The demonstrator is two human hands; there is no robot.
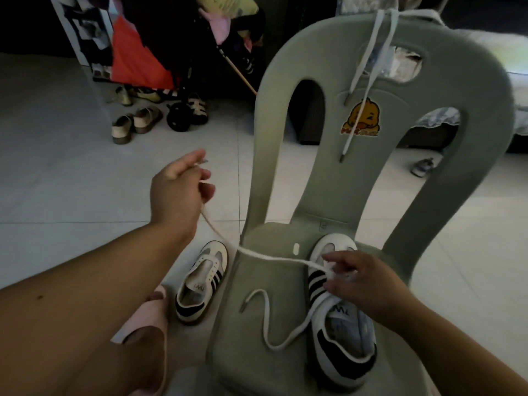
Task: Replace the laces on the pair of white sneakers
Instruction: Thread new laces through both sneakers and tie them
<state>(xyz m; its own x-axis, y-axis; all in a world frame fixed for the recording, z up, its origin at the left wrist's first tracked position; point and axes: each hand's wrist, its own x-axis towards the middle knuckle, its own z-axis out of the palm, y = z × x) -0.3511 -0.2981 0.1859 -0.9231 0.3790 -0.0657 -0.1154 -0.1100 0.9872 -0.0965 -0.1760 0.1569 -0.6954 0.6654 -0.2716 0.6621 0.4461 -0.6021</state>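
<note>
The sneaker [340,318] lies on the seat of a chair [285,361], toe toward the backrest, white with black side stripes and a black heel panel. A flat, woven white lace [257,254] runs taut from its lower eyelets out to the left hand [180,190], whose fingers are curled round it with the stiff tip poking out past the thumb. The right hand [363,284] sits over the laced part, fingertips bent and apparently pinching the lace where it enters the shoe. What seems to be the other end snakes loosely across the seat.

The risk is uneven ends. A hard pull from the left could drag that loose end toward the eyelet and leave it too short. The flat lace could also twist as it runs through. The seat is smooth moulded plastic, so the light shoe may slide if the right hand lets up.

The second sneaker [201,284] stands unlaced on the tiled floor [57,181] just beside the chair, and a spare lace [368,58] hangs over the backrest. A soft pink slipper [148,324] is nearby.
</note>
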